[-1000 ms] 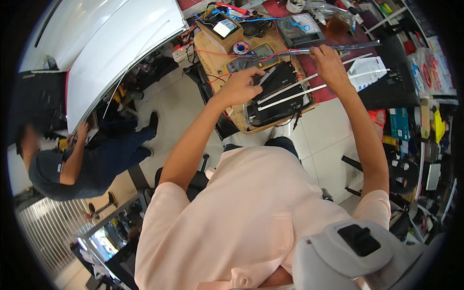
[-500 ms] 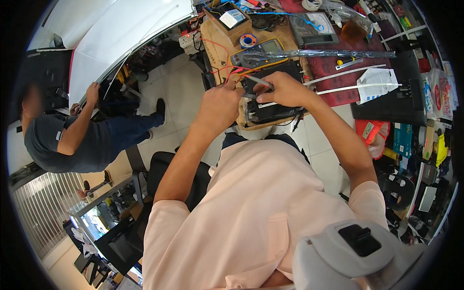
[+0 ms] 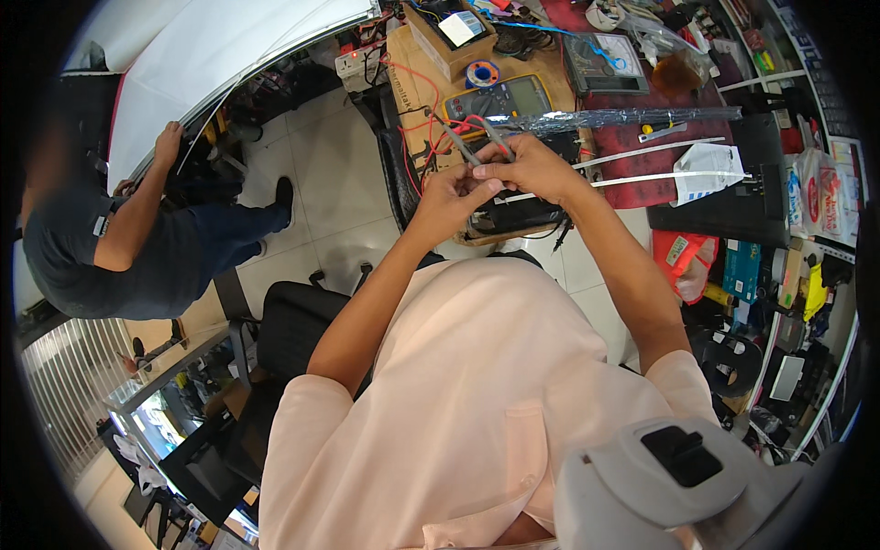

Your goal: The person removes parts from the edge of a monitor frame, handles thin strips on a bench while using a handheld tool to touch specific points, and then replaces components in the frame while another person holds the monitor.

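Note:
Both my hands are close together over the near edge of the workbench. My right hand (image 3: 539, 170) is closed on two grey test probes (image 3: 461, 145), which point up and away from its fingers. Red leads run from the probes toward the multimeter (image 3: 506, 97), dark with a yellow rim, lying beyond my hands. My left hand (image 3: 446, 202) is closed too, its fingertips almost touching those of the right. Anything it pinches is hidden or too small to make out. Below my hands, a dark flat device is mostly covered.
A solder spool (image 3: 481, 73) and an open cardboard box (image 3: 449, 46) stand behind the multimeter. White strips (image 3: 642, 151) and a foil-like tube (image 3: 632, 116) cross the bench to the right. At far left, another person (image 3: 119, 247) stands by a white panel. A black chair (image 3: 298, 321) is at my left.
My left hand has turned, and its fingers now meet the right hand's. The probes have swung to point up and away, side by side. The view has shifted slightly.

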The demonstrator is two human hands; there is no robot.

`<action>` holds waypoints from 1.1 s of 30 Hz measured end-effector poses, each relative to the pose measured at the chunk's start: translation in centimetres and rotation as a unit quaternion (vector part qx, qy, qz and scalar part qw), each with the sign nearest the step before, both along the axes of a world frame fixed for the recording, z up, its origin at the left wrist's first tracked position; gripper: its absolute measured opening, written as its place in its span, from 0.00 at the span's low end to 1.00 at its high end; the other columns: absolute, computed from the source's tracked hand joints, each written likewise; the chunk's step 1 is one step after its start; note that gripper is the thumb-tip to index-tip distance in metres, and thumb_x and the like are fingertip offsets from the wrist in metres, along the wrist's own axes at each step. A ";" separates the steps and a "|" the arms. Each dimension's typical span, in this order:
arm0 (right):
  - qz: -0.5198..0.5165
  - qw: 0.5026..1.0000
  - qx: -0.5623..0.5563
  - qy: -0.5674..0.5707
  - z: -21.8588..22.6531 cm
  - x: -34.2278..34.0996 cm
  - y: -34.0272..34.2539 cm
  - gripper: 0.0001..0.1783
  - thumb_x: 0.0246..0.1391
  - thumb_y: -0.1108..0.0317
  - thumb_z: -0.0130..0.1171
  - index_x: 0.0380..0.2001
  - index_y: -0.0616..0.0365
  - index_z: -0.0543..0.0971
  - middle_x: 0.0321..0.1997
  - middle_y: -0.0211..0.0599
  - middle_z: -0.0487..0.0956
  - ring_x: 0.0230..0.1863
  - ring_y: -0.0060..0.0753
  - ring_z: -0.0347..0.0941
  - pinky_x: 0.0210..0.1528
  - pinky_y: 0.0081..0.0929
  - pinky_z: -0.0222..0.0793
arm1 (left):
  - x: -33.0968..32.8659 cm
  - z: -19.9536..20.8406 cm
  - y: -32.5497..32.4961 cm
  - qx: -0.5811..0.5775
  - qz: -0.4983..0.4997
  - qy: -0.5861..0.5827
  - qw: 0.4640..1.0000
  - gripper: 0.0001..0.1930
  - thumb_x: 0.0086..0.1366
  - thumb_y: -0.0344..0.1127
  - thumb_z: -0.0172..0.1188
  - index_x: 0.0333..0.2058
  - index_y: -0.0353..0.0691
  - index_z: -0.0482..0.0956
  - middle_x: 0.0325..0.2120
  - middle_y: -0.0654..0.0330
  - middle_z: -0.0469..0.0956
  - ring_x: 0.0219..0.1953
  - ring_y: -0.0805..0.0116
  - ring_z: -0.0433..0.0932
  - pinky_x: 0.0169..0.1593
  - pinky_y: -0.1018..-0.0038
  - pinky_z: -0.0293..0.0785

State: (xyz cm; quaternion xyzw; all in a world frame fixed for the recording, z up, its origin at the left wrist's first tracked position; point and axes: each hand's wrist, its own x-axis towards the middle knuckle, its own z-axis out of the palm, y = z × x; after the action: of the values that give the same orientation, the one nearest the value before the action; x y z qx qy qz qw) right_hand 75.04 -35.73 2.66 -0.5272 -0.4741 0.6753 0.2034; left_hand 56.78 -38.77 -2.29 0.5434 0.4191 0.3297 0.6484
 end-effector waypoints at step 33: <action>-0.127 0.978 0.149 -0.067 -5.5 2.8 -7.6 0.11 0.59 0.68 0.57 0.37 0.66 0.82 0.32 0.38 0.83 0.35 0.24 0.79 0.40 0.20 0.73 | 0.8 -6.6 -3.9 -0.047 0.081 -0.052 0.994 0.09 0.66 0.28 0.59 0.44 0.34 0.78 0.32 0.56 0.81 0.32 0.74 0.79 0.36 0.76 0.80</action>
State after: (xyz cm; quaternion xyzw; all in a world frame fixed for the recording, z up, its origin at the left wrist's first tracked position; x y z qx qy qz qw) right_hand 77.83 -43.34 -2.88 -0.5909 -0.5110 0.5289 0.3316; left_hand 57.60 -42.64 -8.92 0.4585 0.4430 0.3886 0.6652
